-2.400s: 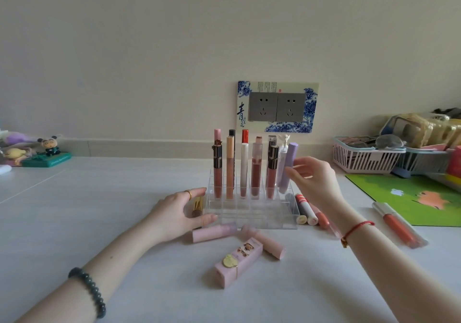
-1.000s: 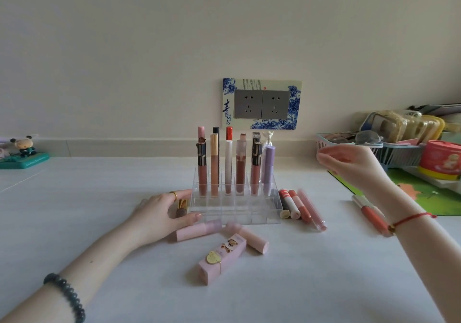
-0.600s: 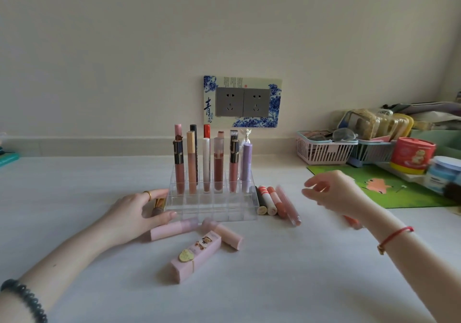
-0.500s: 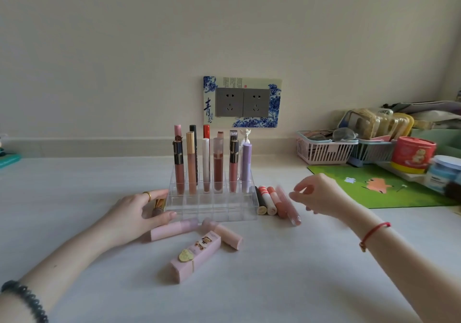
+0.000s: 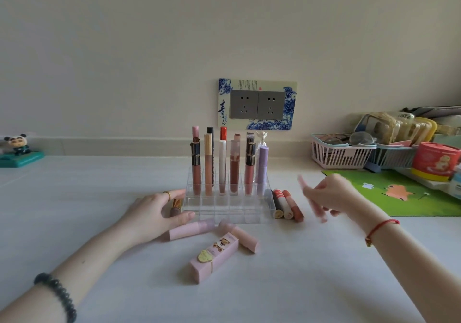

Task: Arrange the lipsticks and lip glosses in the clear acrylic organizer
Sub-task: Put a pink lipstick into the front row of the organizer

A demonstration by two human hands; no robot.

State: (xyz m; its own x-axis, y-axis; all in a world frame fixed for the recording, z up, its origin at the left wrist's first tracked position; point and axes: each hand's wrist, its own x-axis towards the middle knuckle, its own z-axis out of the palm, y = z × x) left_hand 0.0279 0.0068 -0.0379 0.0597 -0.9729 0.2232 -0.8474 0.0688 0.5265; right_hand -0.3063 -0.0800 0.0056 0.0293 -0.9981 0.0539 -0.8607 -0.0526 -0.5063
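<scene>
My right hand (image 5: 333,195) pinches a blurred pink gloss tube (image 5: 311,201); left hand (image 5: 159,210), fingers spread, steadies the organizer (image 5: 224,209) at nine o'clock, so I lower the tube upright into a free slot.

One clear acrylic organizer (image 5: 228,206) stands on the table (image 5: 99,188), holding eleven upright tubes (image 5: 234,168) as far as can be counted. Three tubes (image 5: 287,204) lie at its right side, one gold-capped tube (image 5: 176,205) at its left. Three pink lipsticks (image 5: 214,256) lie in front. One blurred pink tube (image 5: 311,199) is in the right hand (image 5: 334,195). Two baskets (image 5: 341,154) and two wall sockets (image 5: 257,105) appear behind.
</scene>
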